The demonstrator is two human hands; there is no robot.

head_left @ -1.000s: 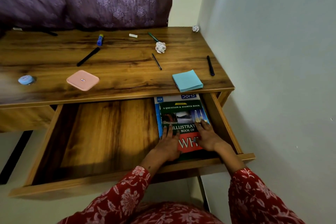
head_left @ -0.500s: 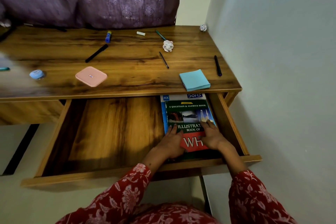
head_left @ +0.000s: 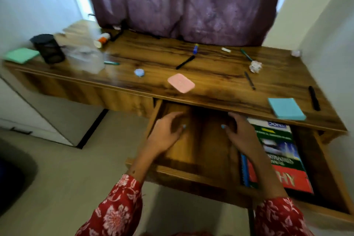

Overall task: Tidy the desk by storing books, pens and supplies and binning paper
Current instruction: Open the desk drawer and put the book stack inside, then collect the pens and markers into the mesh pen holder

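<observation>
The drawer of the wooden desk stands pulled out. Stacked books lie flat in its right half, a green and red one on top. My left hand and my right hand hover over the bare left half of the drawer, fingers loosely curled, holding nothing. On the desk lie a blue sticky-note pad, a pink pad, black pens, a green pen, a blue glue stick and a crumpled paper ball.
At the desk's left end stand a black mesh pen holder, a clear plastic box and a green pad. A small blue round case, another green pen and a second paper ball also lie there. Purple curtain behind, wall at right.
Both hands have lifted off the books and moved left over the bare part of the drawer. The view has swung left, bringing the desk's left end into sight.
</observation>
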